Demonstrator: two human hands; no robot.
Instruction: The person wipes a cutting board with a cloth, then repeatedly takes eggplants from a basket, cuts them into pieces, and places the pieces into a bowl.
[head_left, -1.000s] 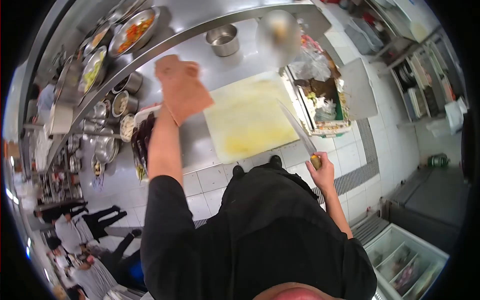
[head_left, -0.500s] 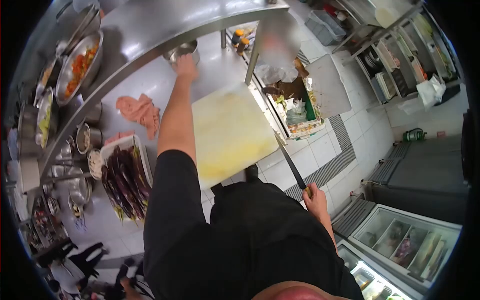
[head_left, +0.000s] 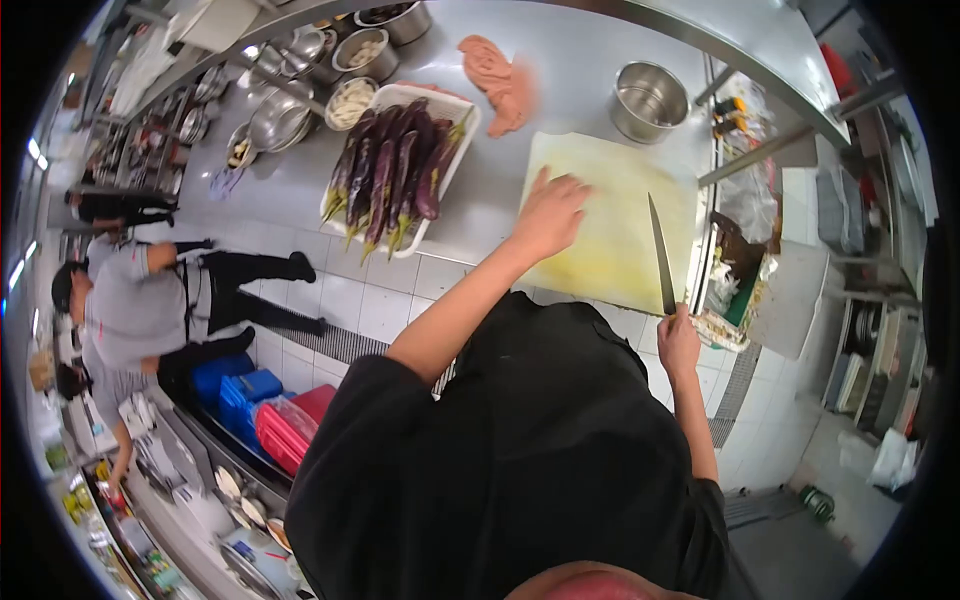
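My left hand (head_left: pixel 552 212) is over the left side of a yellowish cutting board (head_left: pixel 610 245), fingers apart and holding nothing. By the board's near right corner, my right hand (head_left: pixel 678 345) is closed around the handle of a long-bladed kitchen knife (head_left: pixel 662 250). The blade points away from me and overlaps the board in this view. Just past the board's far right corner stands a metal pot (head_left: pixel 650 100). Left of the board, a white basket (head_left: pixel 455 165) holds several dark purple eggplants (head_left: pixel 385 170).
A crumpled pink cloth (head_left: pixel 498 85) lies on the steel counter beyond the basket. Metal bowls and pots (head_left: pixel 365 52) stand at the back left. A steel shelf (head_left: pixel 680 35) crosses above the counter. Two people (head_left: pixel 150 300) stand off to the left. A waste bin (head_left: pixel 740 270) is at the right.
My left hand has drawn back from the metal pot to over the cutting board. The view has swung left, bringing the basket nearer the middle. My right hand keeps hold of the knife.
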